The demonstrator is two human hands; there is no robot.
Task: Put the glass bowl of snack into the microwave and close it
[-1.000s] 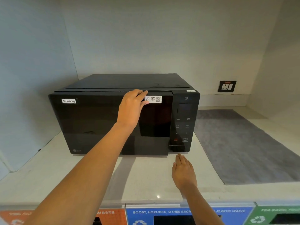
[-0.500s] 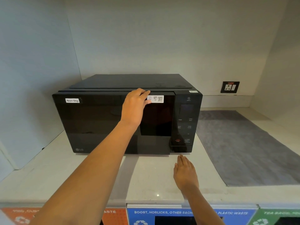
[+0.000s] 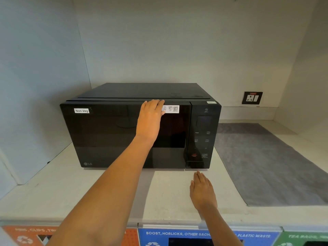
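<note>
A black microwave (image 3: pixel 106 135) with a "Non-Veg" label stands on the pale counter, and its door sits flush with the body. My left hand (image 3: pixel 150 118) lies flat against the upper middle of the door, fingers on its top edge beside a white QR sticker. My right hand (image 3: pixel 202 190) hovers flat over the counter just below the control panel (image 3: pixel 202 137), holding nothing. The glass bowl of snack is not visible; the dark door glass hides the inside.
A grey mat (image 3: pixel 266 162) covers the counter to the right of the microwave. A wall socket (image 3: pixel 252 98) sits on the back wall. Walls close in on left and right. Labelled waste bins (image 3: pixel 177 236) line the counter's front edge below.
The microwave door's right edge stood slightly out from the body a second ago; now it sits flush. My left hand stays on the door, and my right hand has barely moved.
</note>
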